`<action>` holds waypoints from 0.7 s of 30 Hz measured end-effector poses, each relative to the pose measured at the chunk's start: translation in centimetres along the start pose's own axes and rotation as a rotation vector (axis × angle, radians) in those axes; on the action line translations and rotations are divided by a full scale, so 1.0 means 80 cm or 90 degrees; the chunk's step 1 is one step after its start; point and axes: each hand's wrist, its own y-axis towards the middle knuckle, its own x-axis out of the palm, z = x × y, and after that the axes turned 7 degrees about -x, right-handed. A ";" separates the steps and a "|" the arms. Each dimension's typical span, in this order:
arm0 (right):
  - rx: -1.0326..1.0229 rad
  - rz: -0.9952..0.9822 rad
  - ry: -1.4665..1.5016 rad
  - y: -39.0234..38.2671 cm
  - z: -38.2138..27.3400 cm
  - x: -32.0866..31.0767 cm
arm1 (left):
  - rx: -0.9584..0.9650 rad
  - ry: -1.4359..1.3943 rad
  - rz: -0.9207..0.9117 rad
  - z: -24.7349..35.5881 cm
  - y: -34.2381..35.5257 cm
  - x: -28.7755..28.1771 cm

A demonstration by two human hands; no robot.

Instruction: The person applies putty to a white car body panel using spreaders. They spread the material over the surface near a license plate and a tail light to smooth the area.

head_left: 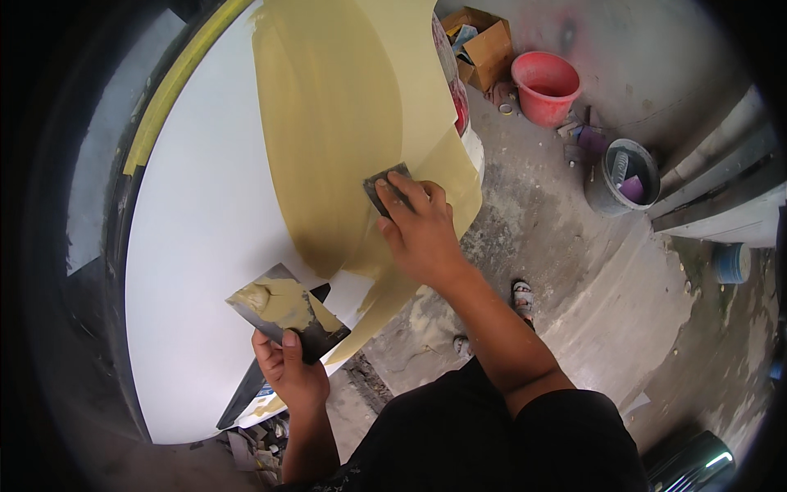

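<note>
My right hand point(420, 230) presses a small dark spreader blade point(384, 187) flat against a white body panel point(197, 230), at the lower right of a wide olive-yellow putty coat point(344, 115). My left hand point(288, 369) grips a dark flat metal plate point(283, 310) near the panel's lower edge. A heap of the same yellowish putty lies on the plate's upper face. The plate is held just off the panel, tilted, with my thumb on its lower corner.
Beyond the panel is a rough concrete floor. On it stand a red bucket point(546, 85), an open cardboard box point(485, 47), a grey bucket point(623, 177) holding tools and a small blue tin point(731, 262). My sandalled foot point(522, 297) stands below the panel edge.
</note>
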 end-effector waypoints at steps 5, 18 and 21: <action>0.017 0.041 0.059 -0.036 0.001 0.042 | -0.013 0.016 -0.021 -0.002 0.001 -0.018; 0.020 0.059 0.155 -0.098 -0.044 0.102 | -0.021 0.018 -0.034 -0.006 -0.008 -0.046; 0.041 -0.002 0.217 -0.106 -0.057 0.095 | -0.045 0.001 -0.009 -0.001 -0.014 -0.031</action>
